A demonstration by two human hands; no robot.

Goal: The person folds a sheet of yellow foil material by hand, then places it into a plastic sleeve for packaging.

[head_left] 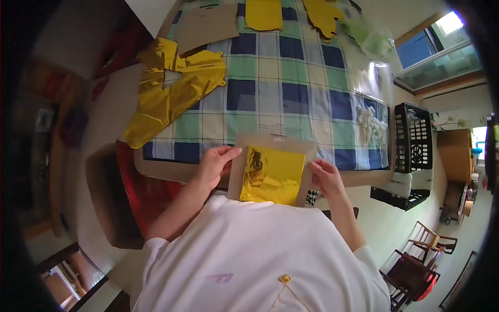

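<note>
While the folded gold foil sheet [272, 175] sits on a grey-brown cardboard piece [274, 143] at the near edge of the table, both hands grip that cardboard by its sides. The left hand [214, 164] has its thumb on top of the left edge and the fingers curled under, so it's pinching the board. The right hand [326, 177] holds the right edge the same way, fingers close together. The foil itself isn't being touched as far as I can tell. Further out there's a blue, green and white checked tablecloth [291, 78]. A crumpled gold foil balloon [169, 88] lies far left, with another cardboard sheet [208, 27] beyond it. Over on the right is a black plastic crate [413, 138], just off the table edge.
</note>
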